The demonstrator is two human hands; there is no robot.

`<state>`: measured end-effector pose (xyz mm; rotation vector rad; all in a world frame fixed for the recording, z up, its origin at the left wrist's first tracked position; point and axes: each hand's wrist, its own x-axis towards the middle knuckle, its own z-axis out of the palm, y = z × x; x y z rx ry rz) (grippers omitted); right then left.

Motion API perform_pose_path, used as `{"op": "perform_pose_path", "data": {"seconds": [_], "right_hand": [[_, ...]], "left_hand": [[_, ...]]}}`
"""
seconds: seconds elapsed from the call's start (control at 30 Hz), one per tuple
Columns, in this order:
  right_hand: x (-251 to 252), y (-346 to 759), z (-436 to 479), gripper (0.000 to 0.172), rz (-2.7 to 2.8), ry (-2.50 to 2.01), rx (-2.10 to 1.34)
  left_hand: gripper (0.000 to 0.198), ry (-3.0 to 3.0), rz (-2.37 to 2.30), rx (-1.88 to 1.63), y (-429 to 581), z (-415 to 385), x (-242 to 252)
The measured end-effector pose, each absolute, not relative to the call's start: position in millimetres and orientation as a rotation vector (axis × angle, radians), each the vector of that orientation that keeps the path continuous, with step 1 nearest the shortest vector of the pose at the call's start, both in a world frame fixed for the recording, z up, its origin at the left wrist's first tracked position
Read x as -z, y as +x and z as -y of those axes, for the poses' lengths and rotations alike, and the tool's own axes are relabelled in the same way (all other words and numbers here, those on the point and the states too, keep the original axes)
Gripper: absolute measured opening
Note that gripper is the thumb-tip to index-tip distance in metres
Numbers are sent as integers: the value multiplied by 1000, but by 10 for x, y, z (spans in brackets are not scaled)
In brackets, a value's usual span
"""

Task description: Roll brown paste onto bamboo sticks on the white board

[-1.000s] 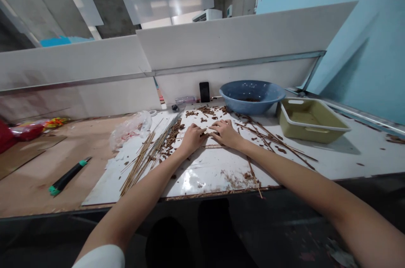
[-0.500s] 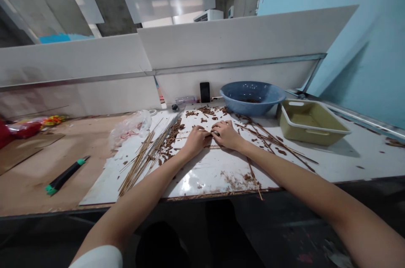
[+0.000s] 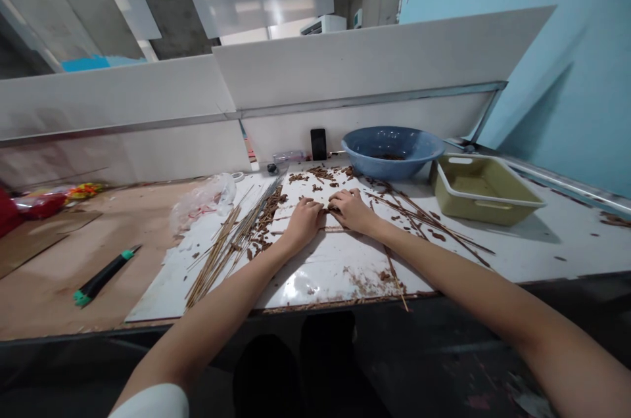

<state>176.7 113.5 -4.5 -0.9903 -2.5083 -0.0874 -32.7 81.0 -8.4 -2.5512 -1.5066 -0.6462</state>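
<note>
My left hand [image 3: 306, 219] and my right hand [image 3: 350, 209] rest close together over the white board [image 3: 315, 260], their fingers bent and the tips nearly meeting. A small dark brown piece [image 3: 335, 210] shows at the right fingertips; the left fingers mostly hide whatever is in them. A thin stick [image 3: 280, 232] lies across the board under my hands. Beyond the fingertips are scattered brown crumbly pieces [image 3: 321, 173]. To the left of my left hand lies a bundle of thin sticks [image 3: 217, 254], and brown-coated sticks [image 3: 419, 213] lie to the right of my right hand.
A blue basin [image 3: 394, 168] and an olive-green bin [image 3: 486, 208] stand at the back right. A black phone [image 3: 318, 144] leans against the white panel [image 3: 374, 53]. On the left are a crumpled plastic bag [image 3: 204, 198] and a black-and-green knife-like tool [image 3: 106, 277].
My fingers have shifted slightly over the board, and more of the dark piece shows by the right fingertips. The legs below the table have moved left. Objects on the table stay in place.
</note>
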Motion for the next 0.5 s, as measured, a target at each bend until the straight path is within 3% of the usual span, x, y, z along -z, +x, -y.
{"op": "perform_pose_path", "data": {"seconds": [0.3,0.5], "right_hand": [[52,1724,-1071,31,2526,-1015,143],[-8,1739,-1042,27,2549,-986,144]], "left_hand": [[52,-2527,1623,408,-179,-723,249],[41,-2501,1575,475,-195,-699,190]]}}
